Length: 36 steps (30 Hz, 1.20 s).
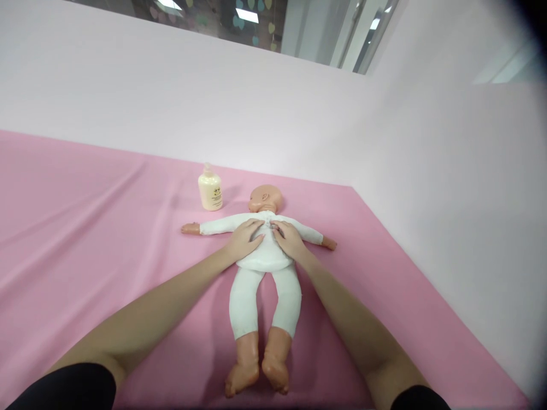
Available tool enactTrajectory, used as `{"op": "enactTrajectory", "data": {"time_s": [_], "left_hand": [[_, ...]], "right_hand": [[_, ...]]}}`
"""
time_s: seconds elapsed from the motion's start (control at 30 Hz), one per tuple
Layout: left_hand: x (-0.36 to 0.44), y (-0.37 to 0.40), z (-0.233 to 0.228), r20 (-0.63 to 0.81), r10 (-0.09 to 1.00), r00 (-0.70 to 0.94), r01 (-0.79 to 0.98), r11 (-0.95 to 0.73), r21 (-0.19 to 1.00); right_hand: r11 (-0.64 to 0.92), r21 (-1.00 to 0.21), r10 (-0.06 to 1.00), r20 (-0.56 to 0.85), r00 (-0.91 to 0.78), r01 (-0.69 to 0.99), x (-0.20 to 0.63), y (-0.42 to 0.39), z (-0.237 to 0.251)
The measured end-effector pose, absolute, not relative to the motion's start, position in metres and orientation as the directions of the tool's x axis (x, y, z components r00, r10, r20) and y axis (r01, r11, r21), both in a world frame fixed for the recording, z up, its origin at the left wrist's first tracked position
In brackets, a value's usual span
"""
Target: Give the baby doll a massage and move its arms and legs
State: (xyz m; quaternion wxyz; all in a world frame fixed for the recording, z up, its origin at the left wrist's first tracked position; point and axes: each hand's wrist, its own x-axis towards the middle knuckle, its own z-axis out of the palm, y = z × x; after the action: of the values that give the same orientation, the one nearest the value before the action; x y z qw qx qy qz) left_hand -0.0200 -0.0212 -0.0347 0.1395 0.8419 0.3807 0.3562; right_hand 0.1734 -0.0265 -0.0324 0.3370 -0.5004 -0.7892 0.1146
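Observation:
A baby doll (261,285) in a white top and white trousers lies on a pink sheet (85,239), arms spread out to both sides, bare feet toward me, head turned to the left. My left hand (244,239) rests flat on the doll's upper torso, fingers spread. My right hand (289,238) lies flat beside it on the same area, fingers pointing inward. The fingertips of both hands almost meet at the middle of the torso. Neither hand grips anything.
A small cream-coloured pump bottle (209,189) stands upright on the sheet just left of the doll's head. A pale pink wall (427,171) runs behind and along the right side. Windows show above the wall.

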Motion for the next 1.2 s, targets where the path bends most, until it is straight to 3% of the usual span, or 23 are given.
{"op": "enactTrajectory", "data": {"time_s": [0.37,0.6,0.93,1.1,1.2], "left_hand": [[-0.02,-0.018,-0.034,0.486,0.728,0.484,0.565,-0.684,0.462],[-0.021,-0.018,-0.03,0.513,0.719,0.47,0.521,-0.695,0.496],[-0.021,-0.021,-0.026,0.493,0.674,0.55,0.561,-0.736,0.379],[-0.019,-0.022,-0.027,0.434,0.779,0.452,0.601,-0.626,0.498],[-0.017,-0.02,-0.028,0.403,0.808,0.43,0.619,-0.589,0.52]], "right_hand": [[0.452,-0.479,0.876,0.4,-0.27,0.753,0.17,-0.027,-0.029],[0.538,-0.455,0.824,0.46,-0.33,0.71,0.175,-0.034,-0.026],[0.637,-0.432,0.755,0.514,-0.406,0.638,0.174,-0.045,-0.022],[0.529,-0.509,0.822,0.505,-0.262,0.679,0.173,-0.039,-0.026],[0.492,-0.505,0.851,0.45,-0.269,0.709,0.174,-0.036,-0.027]]}}
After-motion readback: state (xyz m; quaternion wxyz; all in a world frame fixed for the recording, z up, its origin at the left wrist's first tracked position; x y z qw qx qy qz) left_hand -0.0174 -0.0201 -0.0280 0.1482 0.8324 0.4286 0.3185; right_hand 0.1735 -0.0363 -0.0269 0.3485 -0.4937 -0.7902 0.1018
